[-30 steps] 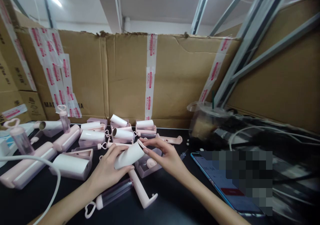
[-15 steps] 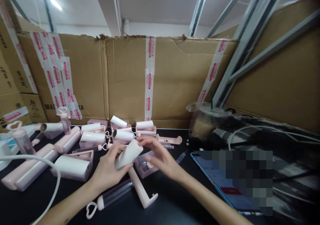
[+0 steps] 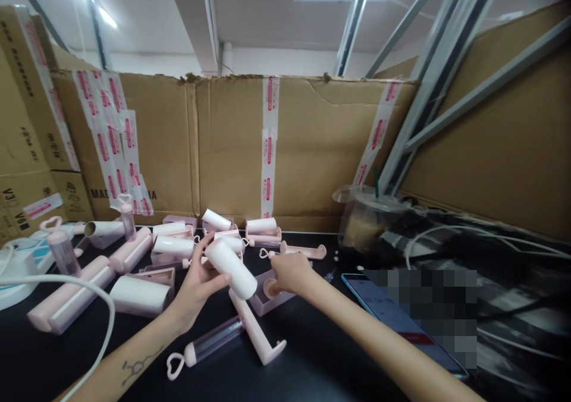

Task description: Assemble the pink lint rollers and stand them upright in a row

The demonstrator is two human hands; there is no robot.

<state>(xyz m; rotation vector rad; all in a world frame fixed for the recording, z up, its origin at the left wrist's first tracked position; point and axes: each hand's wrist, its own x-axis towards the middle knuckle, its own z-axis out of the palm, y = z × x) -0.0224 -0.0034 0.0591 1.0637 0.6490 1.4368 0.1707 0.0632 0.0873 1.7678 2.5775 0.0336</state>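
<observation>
My left hand (image 3: 198,286) is closed round a white lint-roller roll (image 3: 232,268), held tilted above the black table. To its right, my right hand (image 3: 292,273) reaches down at a lavender case (image 3: 279,302), fingers curled; what they grip is hidden. A round pink piece (image 3: 269,288) shows in the case by the fingertips. Below the held roll lie a long pink half-shell (image 3: 256,330) and a clear tube with a heart-shaped pink handle (image 3: 209,342). Another heart-shaped handle (image 3: 266,253) is just behind my right hand.
Several white rolls (image 3: 139,295), pink shells (image 3: 71,295) and cases crowd the left and back. A white cable (image 3: 109,307) crosses the left side. At right are a phone (image 3: 379,313), a plastic drink cup (image 3: 363,223) and tangled cables. Cardboard (image 3: 227,152) walls the back.
The white roll has turned in my left hand, its upper end now leaning left. My right hand has moved off the roll and down to the lavender case, its fingers curling. The view shifted slightly.
</observation>
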